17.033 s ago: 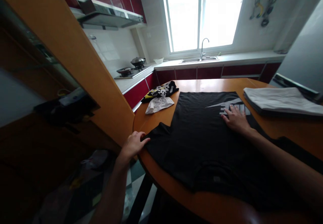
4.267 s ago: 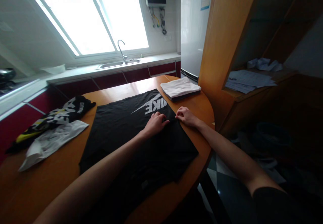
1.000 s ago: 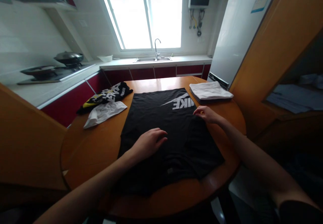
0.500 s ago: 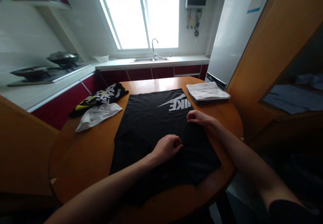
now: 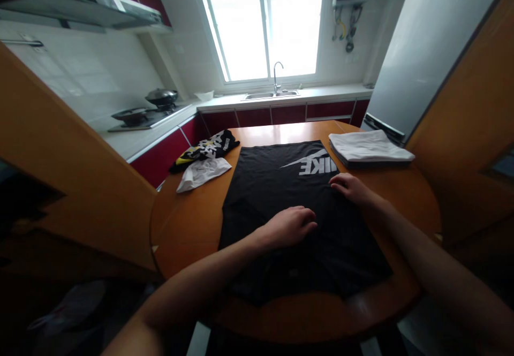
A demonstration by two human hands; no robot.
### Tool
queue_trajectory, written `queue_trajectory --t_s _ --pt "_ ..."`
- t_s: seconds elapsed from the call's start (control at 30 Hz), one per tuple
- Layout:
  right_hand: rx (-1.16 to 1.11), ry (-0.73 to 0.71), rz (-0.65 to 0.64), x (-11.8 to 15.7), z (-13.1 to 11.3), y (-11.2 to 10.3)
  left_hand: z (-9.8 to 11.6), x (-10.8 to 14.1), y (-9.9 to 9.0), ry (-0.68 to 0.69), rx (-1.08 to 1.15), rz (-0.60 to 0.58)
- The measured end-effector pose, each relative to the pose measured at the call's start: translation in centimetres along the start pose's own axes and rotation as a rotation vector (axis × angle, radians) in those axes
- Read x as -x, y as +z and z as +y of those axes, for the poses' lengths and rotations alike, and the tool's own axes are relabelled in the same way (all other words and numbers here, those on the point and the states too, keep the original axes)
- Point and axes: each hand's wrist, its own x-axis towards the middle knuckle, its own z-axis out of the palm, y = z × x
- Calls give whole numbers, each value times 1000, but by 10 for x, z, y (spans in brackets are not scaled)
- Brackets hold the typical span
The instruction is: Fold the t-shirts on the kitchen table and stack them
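Note:
A black T-shirt (image 5: 273, 184) with a white NIKE print lies spread flat on the round wooden table (image 5: 188, 222). The print faces away from me and reads upside down. Over the middle of the shirt is my left hand (image 5: 291, 226), its fingers loosely bent and a little apart, with no bunched cloth visible in it. My right hand (image 5: 349, 187) rests at the shirt's right edge, just below the print. Its fingers are slightly curled and parted, and no cloth is lifted there.
Folded clothes with a white one on top (image 5: 369, 147) sit at the back right. Crumpled at the back left are a black patterned garment (image 5: 209, 150) and a white cloth (image 5: 204, 173). Beyond the table stand a counter with a sink (image 5: 273, 95), a stove (image 5: 148, 119) and a fridge (image 5: 413, 61).
My view has turned left, so everything sits further right in the picture. Both hands stay at nearly the same spots on the T-shirt, with the right fingers a little less curled.

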Motion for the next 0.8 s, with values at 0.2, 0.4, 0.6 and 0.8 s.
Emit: queue_trajectory --t_s 0.2,0.4,0.6,0.8 --pt "35 57 151 2 7 -5 -56 58 -89 -151 -94 126" --pt "84 65 185 1 10 -2 -119 126 -62 -348 -382 91" --pt "98 63 199 3 7 -2 -131 141 -39 -358 -387 59" --pt "106 89 226 5 11 -3 -103 150 -46 -258 -354 92"
